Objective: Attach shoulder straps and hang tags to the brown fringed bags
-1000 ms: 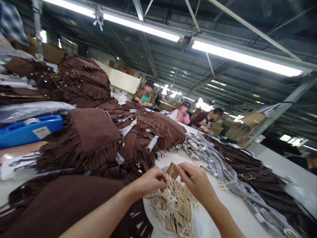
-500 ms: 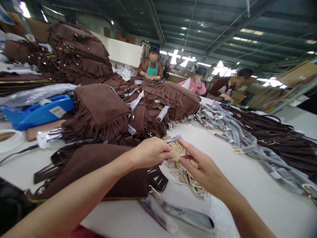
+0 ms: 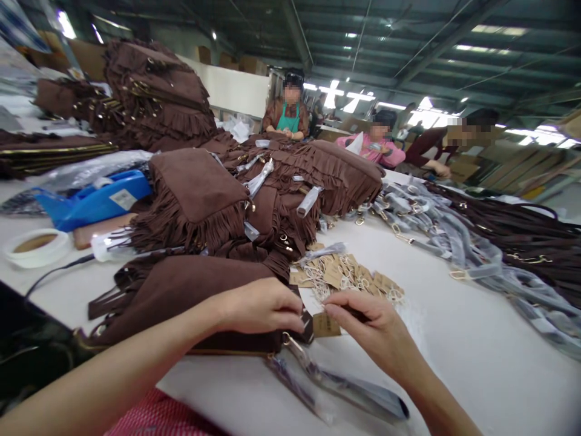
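In the head view my right hand (image 3: 374,324) pinches the cord of a tan hang tag (image 3: 327,326), which dangles just below the fingertips. My left hand (image 3: 263,306) is curled closed over the right end of a dark brown fringed bag (image 3: 181,297). Whatever its fingers may grip is hidden. The bag lies flat, its gold zip edge toward me. From its right corner a gold clasp (image 3: 297,350) leads to a plastic-wrapped strap (image 3: 358,393). Just beyond my hands lies a heap of tan tags with white cords (image 3: 349,272).
Fringed brown bags (image 3: 195,184) are piled behind. On the left are a blue tape dispenser (image 3: 97,200) and a white tape roll (image 3: 39,248). Plastic-wrapped straps (image 3: 481,266) lie along the right. A co-worker in a green apron (image 3: 289,118) and other people sit beyond.
My hands have moved apart and down from the tag heap. One tag now hangs from my right fingers, and my left hand has gone back over the bag. The view has shifted slightly.
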Tool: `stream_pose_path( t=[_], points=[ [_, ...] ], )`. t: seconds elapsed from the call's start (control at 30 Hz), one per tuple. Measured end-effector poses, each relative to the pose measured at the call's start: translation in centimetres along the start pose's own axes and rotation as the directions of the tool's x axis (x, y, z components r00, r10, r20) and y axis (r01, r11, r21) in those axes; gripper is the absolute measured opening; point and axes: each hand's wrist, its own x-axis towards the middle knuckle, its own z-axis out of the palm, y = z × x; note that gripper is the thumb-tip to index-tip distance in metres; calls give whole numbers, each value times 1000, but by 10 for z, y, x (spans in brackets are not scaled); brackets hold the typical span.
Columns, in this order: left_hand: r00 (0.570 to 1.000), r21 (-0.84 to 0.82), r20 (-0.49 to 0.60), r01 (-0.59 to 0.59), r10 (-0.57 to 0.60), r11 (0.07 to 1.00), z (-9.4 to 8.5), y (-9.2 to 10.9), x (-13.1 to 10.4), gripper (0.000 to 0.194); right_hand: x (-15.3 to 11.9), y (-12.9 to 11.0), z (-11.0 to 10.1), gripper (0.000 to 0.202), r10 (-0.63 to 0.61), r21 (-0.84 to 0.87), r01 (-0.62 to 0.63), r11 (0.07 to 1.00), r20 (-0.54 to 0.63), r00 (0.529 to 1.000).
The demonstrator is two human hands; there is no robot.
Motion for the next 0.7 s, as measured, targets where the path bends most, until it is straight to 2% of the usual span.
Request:
stream_pose_path(
  t=[0.07,0.13,0.23,0.3,0.43,0.53,0.7],
  points=[
    [1000,193,-2,27,-27,981,22,0,-8,8,-6,6,3,23,13,-25,-12,1000,58,998],
    [997,375,-40,77,-67,924,40,3,-11,10,-12,11,8,24,29,-42,-25,999,97,995],
    [996,445,-32,85,-79,892,51,7,-5,10,-23,6,15,25,14,-51,-8,999,109,994],
    [995,391,3,90,-100,916,46,5,2,9,-30,-3,19,23,-7,-45,13,999,126,992],
    [984,177,42,164,-174,971,25,-5,10,14,-42,-16,35,20,-106,-82,119,990,152,983],
    [978,47,55,200,-203,979,17,-11,12,14,-48,-11,51,21,-143,-178,156,972,80,986],
    [950,-81,96,305,-297,949,15,-13,12,18,-53,5,70,20,-197,-283,169,944,-71,978]
  ],
)
